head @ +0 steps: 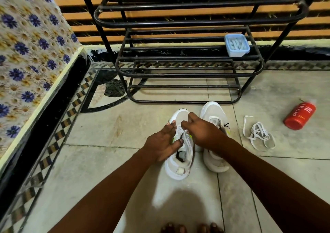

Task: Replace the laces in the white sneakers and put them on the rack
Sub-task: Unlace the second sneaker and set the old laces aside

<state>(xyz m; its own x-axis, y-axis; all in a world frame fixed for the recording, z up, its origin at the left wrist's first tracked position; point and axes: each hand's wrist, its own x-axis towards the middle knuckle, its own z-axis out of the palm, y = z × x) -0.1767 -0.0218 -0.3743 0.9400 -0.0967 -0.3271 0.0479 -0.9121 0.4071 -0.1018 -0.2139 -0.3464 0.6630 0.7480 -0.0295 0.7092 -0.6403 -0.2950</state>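
White sneakers sit side by side on the pale tiled floor (110, 134), toes toward the black metal tube shoe rack (187, 68) just beyond them. Going big to small: the rack stands vs. an orange-and-black striped wall, w/ a small light-blue plastic box (236, 45) of white laces on a mid shelf at its right end. At far left we see a blue-and-yellow floral cloth (26, 54) over a raised ledge. The left white mesh sneaker (180, 170) is under both our hands; the right white sneaker (214, 111) is just beside it, partly hidden by our right forearm. A red cylindrical bottle w/ white lettering (300, 116) lies on its side on the floor, well right of the shoes. Betw. bottle and right shoe lies a loose white flat lace (259, 134) in a tangle. Our left hand (163, 143) rests on the left sneaker's side, fingers fairly straight, thumb across the tongue area. Our right hand (200, 130) is curled, pinching the white lace end (182, 131) at the eyelets.
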